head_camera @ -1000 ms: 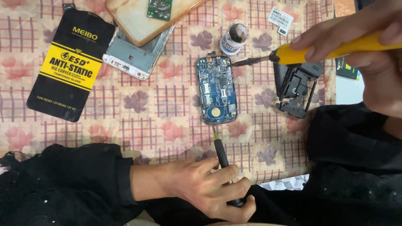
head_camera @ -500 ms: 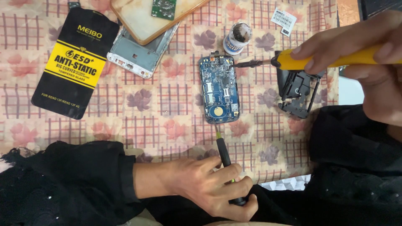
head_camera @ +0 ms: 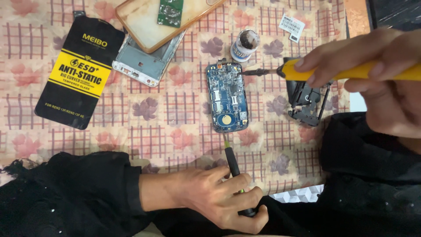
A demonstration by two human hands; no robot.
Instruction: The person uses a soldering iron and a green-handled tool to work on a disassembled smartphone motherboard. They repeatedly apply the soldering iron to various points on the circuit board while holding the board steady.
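- Head view: a blue circuit board [head_camera: 227, 97] lies flat on the surface [head_camera: 175, 131], which is covered by a pink floral checked cloth.
- The right hand [head_camera: 372, 74] is closed around a yellow-handled soldering iron [head_camera: 351, 72]; its dark tip reaches the board's upper right edge.
- The left hand [head_camera: 219, 197] grips a black-handled screwdriver [head_camera: 234, 169], whose thin shaft points up to the board's lower edge.
- A small open jar [head_camera: 244, 44] with dark paste stands just above the board, close to the iron's tip.
- A black plastic frame piece [head_camera: 307, 101] lies to the right of the board, partly under the right hand.
- A black and yellow flat packet [head_camera: 79, 72] lies well to the left.
- A silver phone frame [head_camera: 147, 63] sits beside it, with a clear phone case [head_camera: 144, 19] overlapping it and holding a small green board [head_camera: 170, 11].
- A white label [head_camera: 291, 26] lies near the top right.
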